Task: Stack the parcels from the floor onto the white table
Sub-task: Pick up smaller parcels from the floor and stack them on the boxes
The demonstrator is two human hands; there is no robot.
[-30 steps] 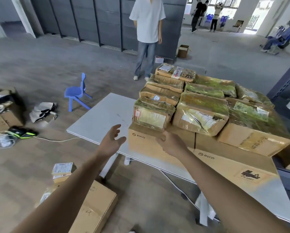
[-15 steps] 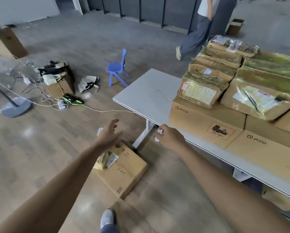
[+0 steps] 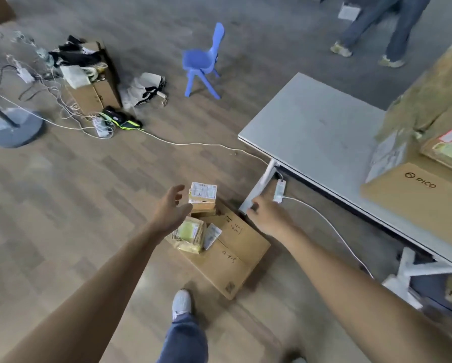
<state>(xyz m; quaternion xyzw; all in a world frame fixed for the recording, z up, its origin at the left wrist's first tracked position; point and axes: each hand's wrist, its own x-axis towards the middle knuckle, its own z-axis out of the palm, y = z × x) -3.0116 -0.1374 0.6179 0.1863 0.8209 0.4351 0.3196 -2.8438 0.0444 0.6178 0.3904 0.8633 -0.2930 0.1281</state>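
Parcels (image 3: 202, 196) on the flat box (image 3: 230, 255) are judged light, stiff, best taken by opposite sides; fingers (image 3: 176, 191) of left hand (image 3: 171, 208) and right hand (image 3: 268, 217) are spread, empty.

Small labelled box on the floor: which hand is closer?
Left. The left hand is just beside the small labelled box; the right hand is farther off on its other side.
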